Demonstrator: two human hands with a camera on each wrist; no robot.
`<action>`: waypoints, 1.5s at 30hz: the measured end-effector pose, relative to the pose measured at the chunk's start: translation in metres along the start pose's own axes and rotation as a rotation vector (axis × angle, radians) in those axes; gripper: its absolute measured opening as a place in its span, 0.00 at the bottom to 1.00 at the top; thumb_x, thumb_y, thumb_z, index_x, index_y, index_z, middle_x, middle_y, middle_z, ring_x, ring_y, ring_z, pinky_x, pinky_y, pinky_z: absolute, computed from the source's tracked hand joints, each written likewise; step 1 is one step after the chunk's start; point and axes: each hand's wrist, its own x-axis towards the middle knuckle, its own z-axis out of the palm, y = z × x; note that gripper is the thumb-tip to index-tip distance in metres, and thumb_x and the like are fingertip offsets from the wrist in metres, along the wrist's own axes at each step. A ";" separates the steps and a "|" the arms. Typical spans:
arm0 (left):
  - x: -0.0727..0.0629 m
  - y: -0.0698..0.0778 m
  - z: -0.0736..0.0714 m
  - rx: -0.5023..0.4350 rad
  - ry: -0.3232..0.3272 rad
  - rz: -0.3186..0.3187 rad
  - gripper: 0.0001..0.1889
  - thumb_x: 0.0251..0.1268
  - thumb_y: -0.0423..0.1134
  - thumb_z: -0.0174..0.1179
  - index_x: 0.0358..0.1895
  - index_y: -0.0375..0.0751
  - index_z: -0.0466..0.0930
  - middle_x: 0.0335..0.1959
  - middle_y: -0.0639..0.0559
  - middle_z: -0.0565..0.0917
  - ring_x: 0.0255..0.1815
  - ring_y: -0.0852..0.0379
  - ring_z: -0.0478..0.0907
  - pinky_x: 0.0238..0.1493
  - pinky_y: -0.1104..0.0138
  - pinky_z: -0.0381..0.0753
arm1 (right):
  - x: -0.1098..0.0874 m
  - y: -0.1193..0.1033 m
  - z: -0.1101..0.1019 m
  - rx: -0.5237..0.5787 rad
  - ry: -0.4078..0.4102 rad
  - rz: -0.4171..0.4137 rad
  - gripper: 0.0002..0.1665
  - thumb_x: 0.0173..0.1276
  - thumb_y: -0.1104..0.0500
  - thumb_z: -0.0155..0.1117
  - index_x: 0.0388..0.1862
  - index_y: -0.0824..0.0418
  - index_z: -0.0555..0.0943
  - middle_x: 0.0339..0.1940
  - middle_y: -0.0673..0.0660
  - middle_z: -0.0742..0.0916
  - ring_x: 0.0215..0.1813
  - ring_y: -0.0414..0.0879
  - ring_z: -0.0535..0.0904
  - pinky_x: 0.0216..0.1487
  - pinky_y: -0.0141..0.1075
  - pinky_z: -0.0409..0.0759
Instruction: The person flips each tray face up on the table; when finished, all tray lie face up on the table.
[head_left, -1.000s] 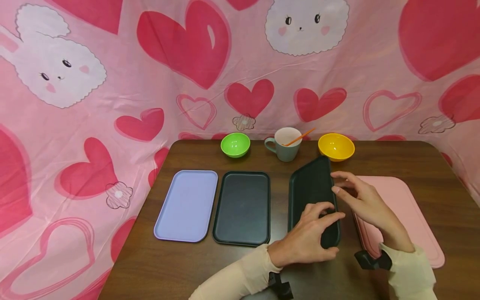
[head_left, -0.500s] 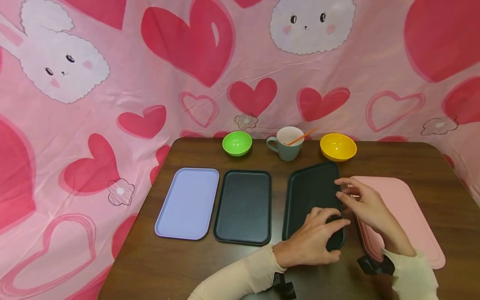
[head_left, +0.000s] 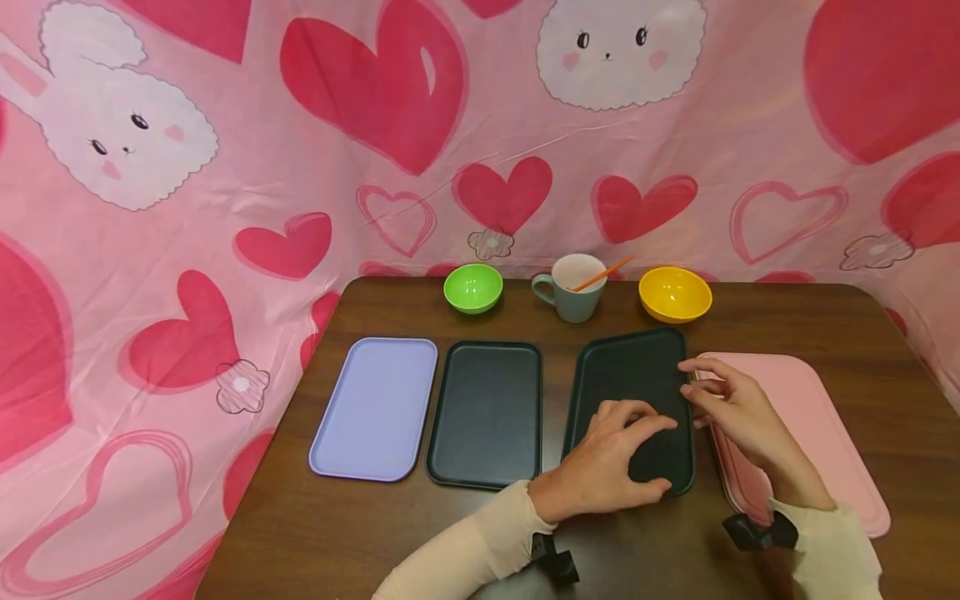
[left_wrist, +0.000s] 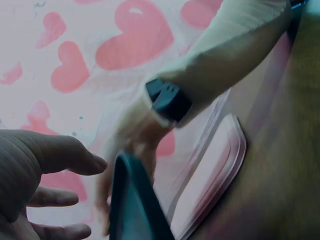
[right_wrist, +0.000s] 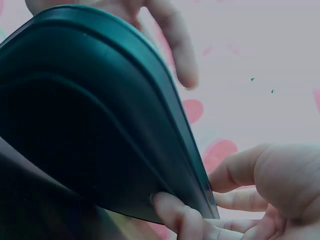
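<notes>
A dark rectangular tray leans with its right side raised, left of a pink board. My right hand holds its right edge; in the right wrist view, that hand's fingers reach under the tray's underside and the thumb lies on the other side. My left hand is spread over the tray's near part, its thumb near the front right corner. In the left wrist view, the left hand's thumb and fingers are apart from the tray's edge.
A lavender tray and a second dark tray lie flat to the left. Along the back stand a green bowl, a grey-blue mug with an orange stick in it, and a yellow bowl. Behind hangs a patterned pink cloth.
The dark tray has tipped down toward the table, its raised right edge lowering and shifting right with my right hand. My left hand has come off the edge and moved slightly left.
</notes>
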 end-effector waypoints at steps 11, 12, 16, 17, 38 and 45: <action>-0.018 -0.037 -0.004 -0.122 0.045 -0.182 0.35 0.58 0.50 0.72 0.69 0.48 0.71 0.67 0.47 0.69 0.64 0.52 0.66 0.62 0.62 0.73 | 0.000 0.017 -0.008 0.273 -0.038 0.057 0.21 0.74 0.69 0.55 0.55 0.43 0.79 0.32 0.41 0.89 0.27 0.38 0.81 0.29 0.30 0.83; -0.019 -0.040 -0.003 -0.135 0.042 -0.198 0.35 0.59 0.50 0.71 0.69 0.48 0.71 0.68 0.46 0.68 0.65 0.51 0.65 0.62 0.61 0.73 | 0.000 0.018 -0.009 0.286 -0.039 0.060 0.21 0.74 0.69 0.55 0.55 0.44 0.79 0.32 0.41 0.89 0.27 0.38 0.81 0.29 0.30 0.83; -0.025 -0.052 -0.003 -0.202 0.023 -0.249 0.36 0.59 0.51 0.71 0.70 0.48 0.70 0.70 0.44 0.67 0.67 0.49 0.64 0.63 0.57 0.73 | 0.000 0.022 -0.010 0.335 -0.037 0.084 0.20 0.74 0.69 0.56 0.54 0.44 0.79 0.31 0.42 0.89 0.25 0.38 0.80 0.29 0.29 0.82; -0.027 -0.054 -0.003 -0.221 0.017 -0.262 0.36 0.58 0.51 0.71 0.70 0.47 0.70 0.70 0.44 0.67 0.67 0.49 0.63 0.64 0.57 0.73 | 0.000 0.023 -0.010 0.351 -0.036 0.090 0.20 0.74 0.69 0.56 0.54 0.44 0.79 0.30 0.42 0.89 0.25 0.38 0.80 0.28 0.29 0.82; -0.032 -0.071 0.003 -0.394 -0.237 -0.496 0.46 0.51 0.57 0.75 0.74 0.56 0.64 0.76 0.52 0.67 0.77 0.49 0.64 0.72 0.51 0.68 | 0.003 0.039 -0.018 0.441 -0.054 0.132 0.23 0.76 0.69 0.52 0.52 0.41 0.80 0.31 0.43 0.89 0.26 0.39 0.84 0.31 0.29 0.84; -0.031 -0.068 0.007 -0.351 -0.228 -0.521 0.47 0.49 0.57 0.75 0.74 0.50 0.65 0.76 0.49 0.68 0.77 0.47 0.63 0.73 0.51 0.68 | 0.003 0.042 -0.021 0.411 -0.073 0.131 0.23 0.76 0.69 0.52 0.54 0.41 0.79 0.33 0.42 0.90 0.28 0.39 0.85 0.33 0.29 0.84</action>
